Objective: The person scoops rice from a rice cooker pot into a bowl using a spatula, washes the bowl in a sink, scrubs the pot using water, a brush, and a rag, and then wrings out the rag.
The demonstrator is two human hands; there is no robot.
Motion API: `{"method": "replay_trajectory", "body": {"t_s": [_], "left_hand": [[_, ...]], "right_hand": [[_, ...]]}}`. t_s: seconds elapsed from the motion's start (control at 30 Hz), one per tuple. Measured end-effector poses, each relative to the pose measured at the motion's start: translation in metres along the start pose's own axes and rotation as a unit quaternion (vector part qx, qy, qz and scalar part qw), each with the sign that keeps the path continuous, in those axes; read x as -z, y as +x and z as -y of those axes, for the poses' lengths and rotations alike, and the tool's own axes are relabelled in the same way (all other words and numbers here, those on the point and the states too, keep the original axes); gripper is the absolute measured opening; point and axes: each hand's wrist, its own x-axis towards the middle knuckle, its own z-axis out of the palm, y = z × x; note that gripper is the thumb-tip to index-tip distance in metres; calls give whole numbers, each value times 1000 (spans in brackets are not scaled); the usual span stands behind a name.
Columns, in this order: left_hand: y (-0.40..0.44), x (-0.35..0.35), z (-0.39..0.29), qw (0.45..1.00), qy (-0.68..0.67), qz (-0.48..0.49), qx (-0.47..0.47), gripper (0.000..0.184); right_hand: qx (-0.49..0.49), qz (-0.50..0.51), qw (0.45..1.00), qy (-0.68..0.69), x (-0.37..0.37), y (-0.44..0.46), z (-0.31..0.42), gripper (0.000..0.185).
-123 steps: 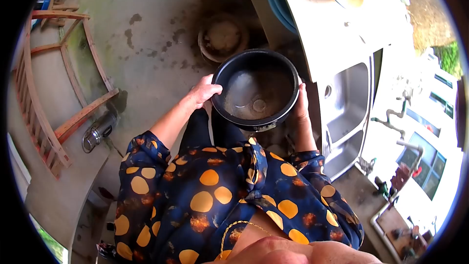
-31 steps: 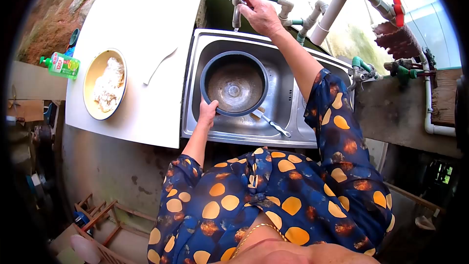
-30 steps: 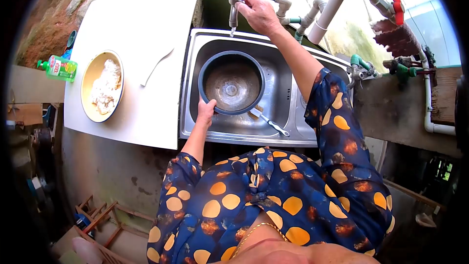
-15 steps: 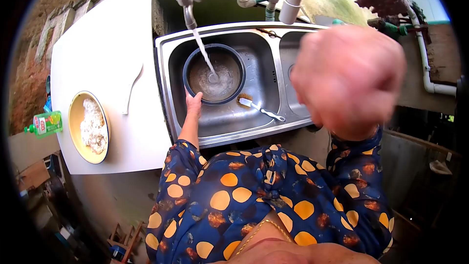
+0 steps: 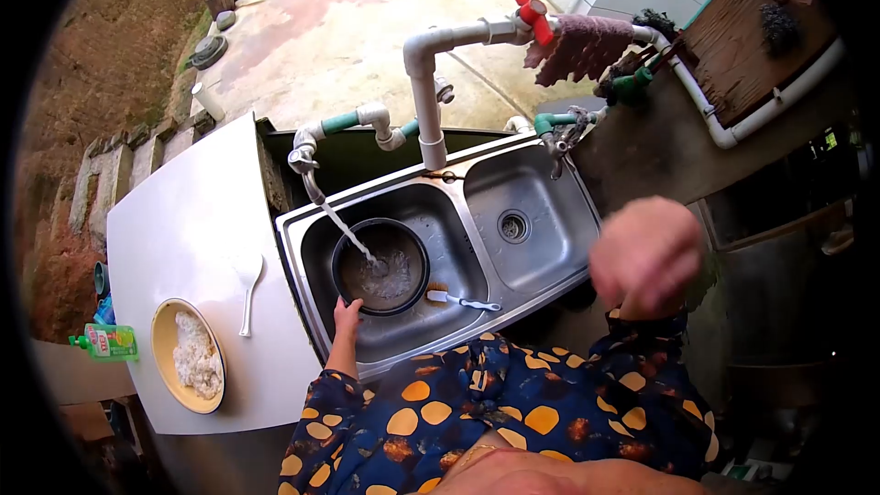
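Note:
Water runs from the faucet (image 5: 305, 165) into a dark round pot (image 5: 420, 252) standing in the left basin of the steel sink (image 5: 440, 348). My left hand (image 5: 346, 316) grips the near-left rim of the pot, thumb on the edge. Inside the pot the water is churning at the bottom. My right hand (image 5: 647, 252) is raised to the right of the sink, blurred, with its fingers curled; whether it holds anything is not visible. A white-handled brush (image 5: 467, 301) lies in the basin, right of the pot.
On the white counter (image 5: 192, 220) at left are a yellow bowl (image 5: 165, 339) of white food and a white spatula (image 5: 249, 298). A green soap bottle (image 5: 112, 342) is at the counter's left edge. Pipes with a red valve (image 5: 533, 14) run behind the sink.
Water now flows into the pot, which was carried from over the floor to the sink. My right hand has left the faucet and moved right. The view has shifted to show more yard.

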Motion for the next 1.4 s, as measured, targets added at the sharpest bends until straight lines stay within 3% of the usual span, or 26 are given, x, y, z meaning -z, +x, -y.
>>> {"method": "replay_trajectory", "body": {"t_s": [0.03,0.07,0.1,0.13,0.2,0.23,0.37,0.47,0.53,0.57,0.6,0.63,0.67,0.7,0.73,0.8,0.87,0.93,1.0,1.03,1.13,1.2,1.23,1.3,1.33,1.4], "left_hand": [[-1,0,2,1000,0,1,10,38],[-4,0,3,1000,9,-4,13,37],[-10,-1,-1,1000,-6,-24,11,41],[-16,-2,-4,999,-19,-45,13,45],[-26,-7,-11,999,-18,-47,13,42],[-32,-1,-7,999,-12,-50,15,40],[-37,-12,5,995,-24,-90,-39,28],[-56,-23,-6,990,-106,-92,-8,31],[-83,-29,-27,989,-120,-88,9,35],[-92,-32,-31,990,-110,-83,27,39],[-99,-35,-38,991,-102,-75,41,42],[-109,-40,-52,982,-171,-35,71,46],[-117,-46,-64,966,-239,4,98,50],[-122,-49,-66,927,-351,82,101,51],[-118,-54,-67,869,-458,158,97,51],[-97,-61,-56,851,-449,263,69,45],[-70,-61,-55,897,-362,245,60,37],[-40,-54,-60,940,-289,181,-9,35],[0,-52,-48,982,-54,43,-177,38],[31,-55,-26,963,125,-30,-236,49],[31,-78,-26,882,446,-35,-150,65],[28,-89,-20,857,490,-29,-157,62],[21,-89,-24,850,499,-10,-167,61],[-3,-66,-52,876,380,52,-291,42],[-18,-48,-71,849,357,3,-390,35],[-43,11,-105,790,345,-206,-462,33]], "right_hand": [[-103,-134,981,-95,20,-12,-29,48],[-301,-295,851,-313,38,-18,-56,63],[-265,-405,765,-425,70,-47,-109,72],[-223,-605,757,-102,96,-52,-133,82],[-240,-678,692,-59,129,-57,-154,86],[-162,-646,739,-101,125,-40,-156,86],[-39,-626,762,161,89,-9,-185,20],[-90,-488,811,310,13,-15,-208,20],[-232,-456,816,268,-48,-24,-240,26],[-222,-381,889,126,-78,-27,-260,36],[-283,-202,907,-238,-102,-43,-289,48],[-235,-33,867,-438,-146,-50,-295,48],[-298,-59,928,-217,-168,-28,-294,45],[-195,-36,958,-206,-208,-28,-311,41],[-240,-39,966,-85,-230,-8,-299,37],[-434,175,853,-234,-240,38,-276,28],[-287,40,935,-206,-241,4,-305,21],[-335,-87,925,-156,-224,-23,-335,24],[-448,-287,846,-39,-209,-46,-365,34],[-480,-284,827,-65,-207,-48,-377,39],[-533,-261,801,-84,-215,-48,-416,59],[-546,-210,808,-69,-228,-36,-412,63],[-490,-211,837,-120,-243,-42,-422,62],[-521,-264,808,-78,-253,-33,-412,60],[-515,-279,807,-77,-256,-35,-414,59],[-527,-279,799,-81,-257,-32,-413,61]]}}
